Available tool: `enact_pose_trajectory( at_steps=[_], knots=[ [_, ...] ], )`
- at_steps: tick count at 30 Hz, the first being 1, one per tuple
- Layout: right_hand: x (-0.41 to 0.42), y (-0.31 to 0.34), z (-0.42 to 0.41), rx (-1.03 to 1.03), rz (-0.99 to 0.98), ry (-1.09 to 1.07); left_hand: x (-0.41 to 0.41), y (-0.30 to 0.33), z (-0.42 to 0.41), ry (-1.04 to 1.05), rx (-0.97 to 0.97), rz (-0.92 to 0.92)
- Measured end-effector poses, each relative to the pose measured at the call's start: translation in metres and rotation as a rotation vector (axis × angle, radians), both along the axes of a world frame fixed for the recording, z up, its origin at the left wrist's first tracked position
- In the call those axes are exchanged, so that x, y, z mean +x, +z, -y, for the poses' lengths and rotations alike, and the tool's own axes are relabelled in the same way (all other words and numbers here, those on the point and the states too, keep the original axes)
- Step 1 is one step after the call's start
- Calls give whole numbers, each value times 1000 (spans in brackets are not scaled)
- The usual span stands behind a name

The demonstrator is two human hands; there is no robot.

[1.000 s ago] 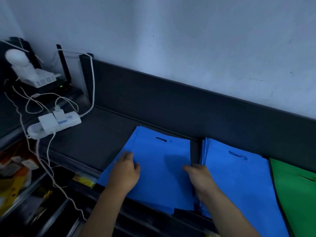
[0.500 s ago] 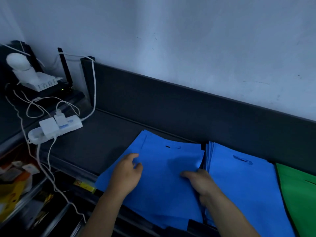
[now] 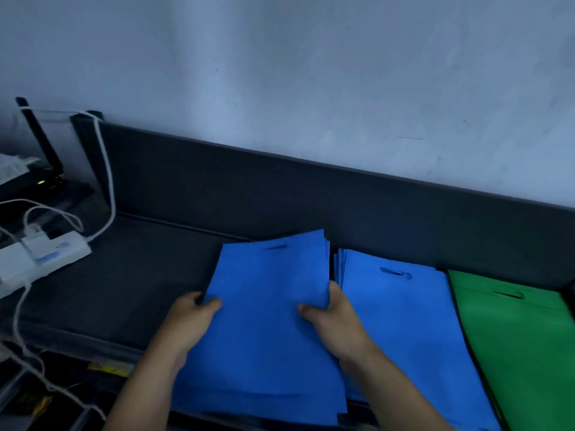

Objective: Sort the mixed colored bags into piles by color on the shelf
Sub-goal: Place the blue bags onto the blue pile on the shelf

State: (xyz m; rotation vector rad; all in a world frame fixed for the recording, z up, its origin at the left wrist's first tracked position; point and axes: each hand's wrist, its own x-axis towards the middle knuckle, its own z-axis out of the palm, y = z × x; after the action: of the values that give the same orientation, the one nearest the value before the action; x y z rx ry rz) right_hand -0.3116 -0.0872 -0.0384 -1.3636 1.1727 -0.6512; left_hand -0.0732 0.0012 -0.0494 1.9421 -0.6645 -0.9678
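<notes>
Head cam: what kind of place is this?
Probably a shop or stockroom storage shelf: flat piles of blue bags and green bags on a dark shelf, power strip alongside.

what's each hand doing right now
Left hand: grips the left edge of the blue bag stack.
Right hand: grips the same stack's right edge.

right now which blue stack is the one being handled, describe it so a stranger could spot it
On the dark shelf under the pale wall lie three bag piles in a row. The held stack is the leftmost, next to a second blue pile and a green pile. It alone is gripped at both side edges, by the left hand and right hand, and is tilted out of line.
</notes>
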Motion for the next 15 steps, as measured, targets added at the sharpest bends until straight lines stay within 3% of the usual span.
enact_pose_trajectory(
  at_steps=[3, 6, 9, 12, 15],
  knots=[
    [-51, 21, 11, -71, -10, -26, -34, 15, 16, -118, -72, -89],
    [-112, 33, 34, -111, -86, -193, -88, 30, 41, -265, -144, -123],
    [-166, 26, 54, -194, -369, -329, -139, 22, 74, -406, -85, -115],
    [-195, -2, 63, -235, -765, -276, -176, 14, 97, -474, 46, -65],
    [-207, -22, 54, -89, -933, -134, -203, 7, 110, -311, 32, -87]
  ],
)
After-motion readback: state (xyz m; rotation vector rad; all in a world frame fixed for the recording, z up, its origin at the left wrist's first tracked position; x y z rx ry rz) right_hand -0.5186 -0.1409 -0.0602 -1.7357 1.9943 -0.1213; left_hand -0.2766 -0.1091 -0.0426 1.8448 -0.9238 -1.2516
